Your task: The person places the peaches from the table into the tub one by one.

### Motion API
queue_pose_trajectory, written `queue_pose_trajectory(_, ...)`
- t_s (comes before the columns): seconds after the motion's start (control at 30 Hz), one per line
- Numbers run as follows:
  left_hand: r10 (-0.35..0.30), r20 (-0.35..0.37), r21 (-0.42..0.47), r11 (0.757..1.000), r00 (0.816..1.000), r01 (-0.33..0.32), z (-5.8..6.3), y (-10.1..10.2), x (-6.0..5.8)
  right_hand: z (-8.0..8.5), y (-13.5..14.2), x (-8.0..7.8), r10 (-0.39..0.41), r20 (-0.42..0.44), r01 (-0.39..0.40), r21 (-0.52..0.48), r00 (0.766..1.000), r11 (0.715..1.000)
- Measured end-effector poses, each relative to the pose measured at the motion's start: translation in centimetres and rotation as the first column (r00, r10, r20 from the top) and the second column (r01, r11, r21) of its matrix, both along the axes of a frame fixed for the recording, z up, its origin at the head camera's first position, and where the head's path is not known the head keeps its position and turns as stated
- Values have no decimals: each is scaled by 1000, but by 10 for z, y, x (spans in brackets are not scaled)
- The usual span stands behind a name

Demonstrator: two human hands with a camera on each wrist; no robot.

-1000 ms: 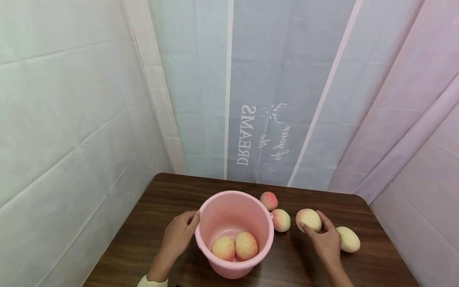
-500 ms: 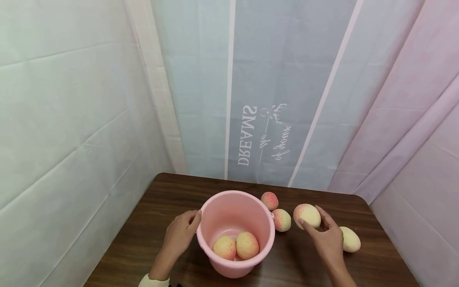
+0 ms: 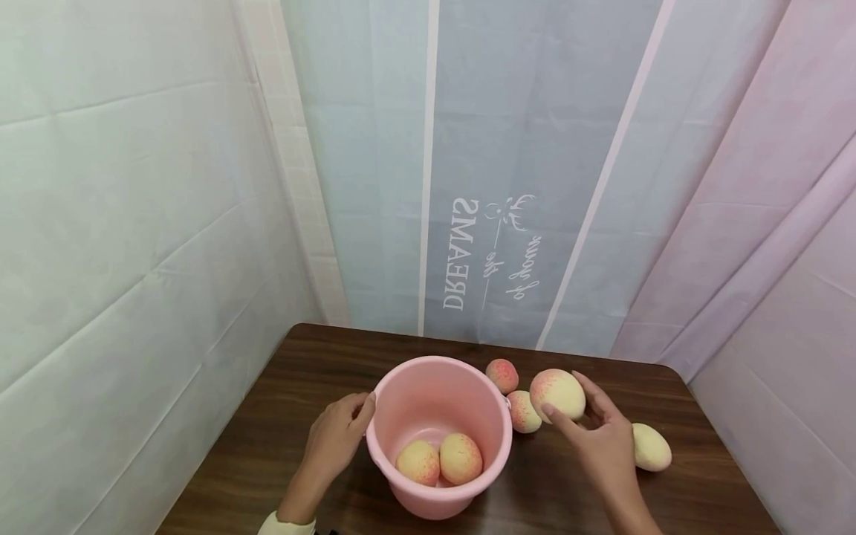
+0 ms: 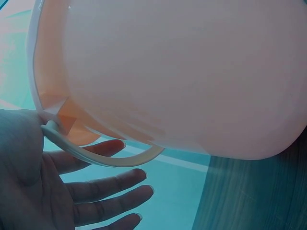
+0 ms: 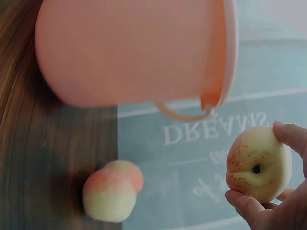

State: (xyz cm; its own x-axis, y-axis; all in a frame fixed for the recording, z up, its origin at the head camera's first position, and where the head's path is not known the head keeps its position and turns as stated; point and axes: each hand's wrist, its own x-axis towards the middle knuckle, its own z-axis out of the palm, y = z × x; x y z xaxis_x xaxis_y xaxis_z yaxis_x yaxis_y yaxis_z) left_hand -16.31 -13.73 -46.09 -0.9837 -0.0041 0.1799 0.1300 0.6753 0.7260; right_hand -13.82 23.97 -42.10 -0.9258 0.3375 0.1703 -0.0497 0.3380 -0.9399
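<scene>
A pink bucket stands upright on the table, with two yellow-and-red peaches at its bottom. My left hand is at the bucket's left rim, its thumb right at the edge. The left wrist view shows that hand's fingers loosely extended beside the bucket's handle. My right hand holds a pale peach with a red blush between thumb and fingers, raised to the right of the bucket. In the right wrist view, the dimpled end of this peach faces the camera.
Right beside the bucket lie a pale peach with a red side and a redder, smaller peach. Another pale yellow fruit rests on the dark wooden table, right of my right hand. Fabric curtains hang behind.
My right hand has lifted the peach and moved it left towards the bucket, partly overlapping the pale peach beside it. My left hand and the bucket stay nearly still.
</scene>
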Motion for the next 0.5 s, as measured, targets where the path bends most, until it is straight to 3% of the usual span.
queue_pose_trajectory(0.27, -3, -3, 2, 1000, 1000, 3, -1, 0, 0, 15, -16, 11, 57, 1, -57, 23, 998, 998)
queue_pose_trajectory(0.5, 2, -11, 2, 1000, 1000, -2, 0, 1, 1, 18, -28, 11, 92, -13, -91, 21, 996, 996)
